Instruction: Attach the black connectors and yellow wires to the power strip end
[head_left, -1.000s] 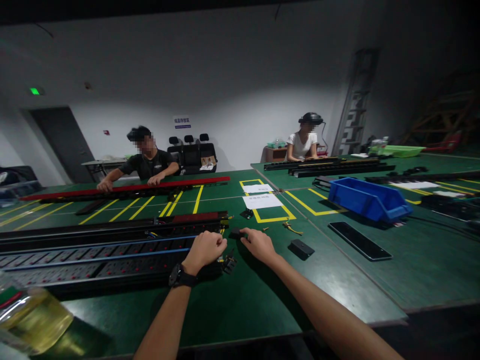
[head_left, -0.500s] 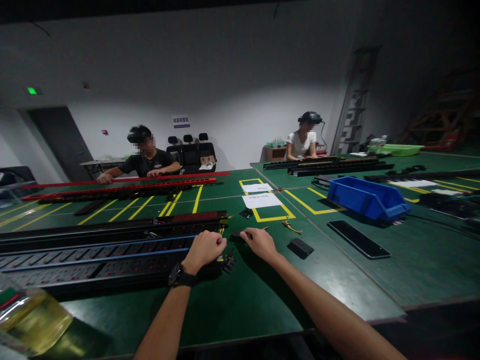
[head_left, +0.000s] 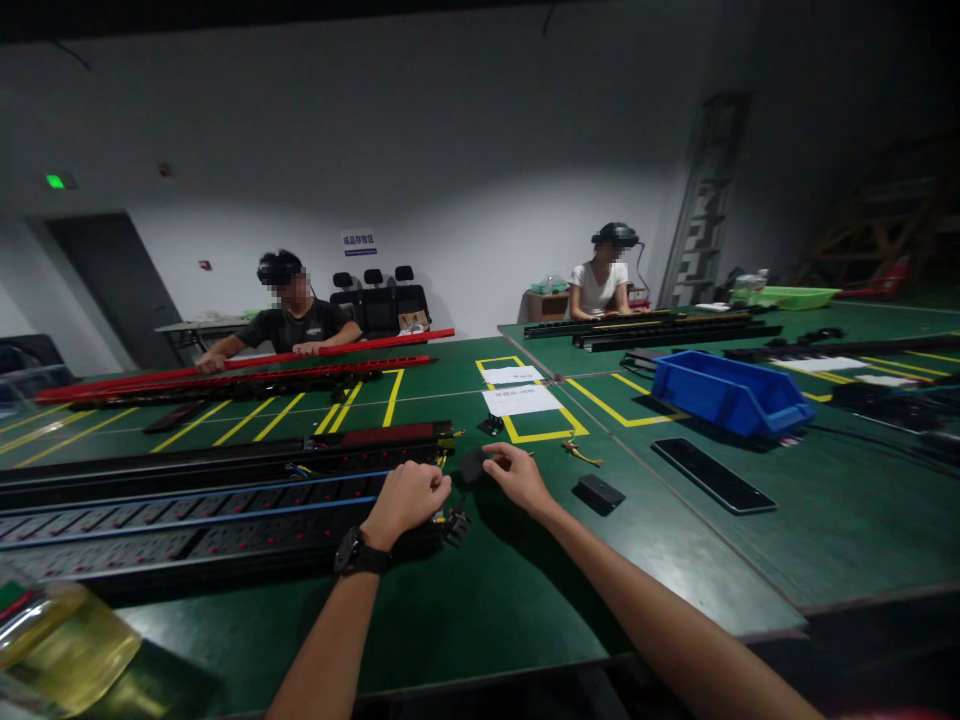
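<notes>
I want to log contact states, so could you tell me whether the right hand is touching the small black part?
Touching: the head view shows the right hand pinching the small black part between its fingertips.

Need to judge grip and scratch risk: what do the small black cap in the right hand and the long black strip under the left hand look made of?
The small black cap, pinched by the right hand, looks like matte moulded plastic: dull, no glints. The long black strip under the left hand seems a painted metal housing with plastic sockets, judging by straight edges and faint sheen.
</notes>
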